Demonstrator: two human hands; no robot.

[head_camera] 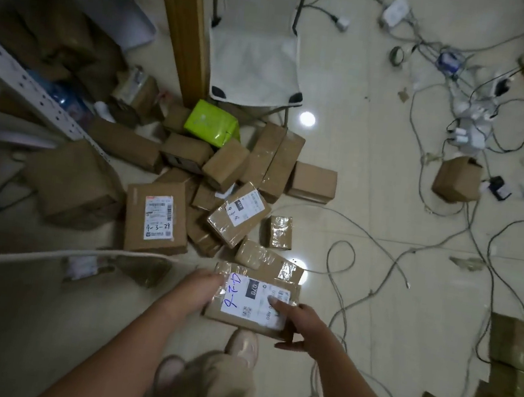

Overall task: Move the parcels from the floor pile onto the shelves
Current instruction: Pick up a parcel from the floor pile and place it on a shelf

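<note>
A flat cardboard parcel (254, 299) with a white label and blue handwriting lies at the near edge of the floor pile. My left hand (202, 285) grips its left edge and my right hand (293, 322) holds its right side, fingers on the label, thumb below. Beyond it spreads the pile: a labelled box marked 1-3-24 (156, 218), a tilted labelled box (238, 217), a small taped box (279, 232), several plain brown boxes (275, 160) and a lime-green parcel (212, 123). A white perforated shelf post (33, 91) crosses the left.
A wooden post (185, 30) and a white folding chair (256, 42) stand behind the pile. Cables, chargers and power strips (457, 100) litter the tiled floor at right, with a lone box (457, 179). More boxes (512, 377) sit at the lower right. My shoes (242, 344) are below.
</note>
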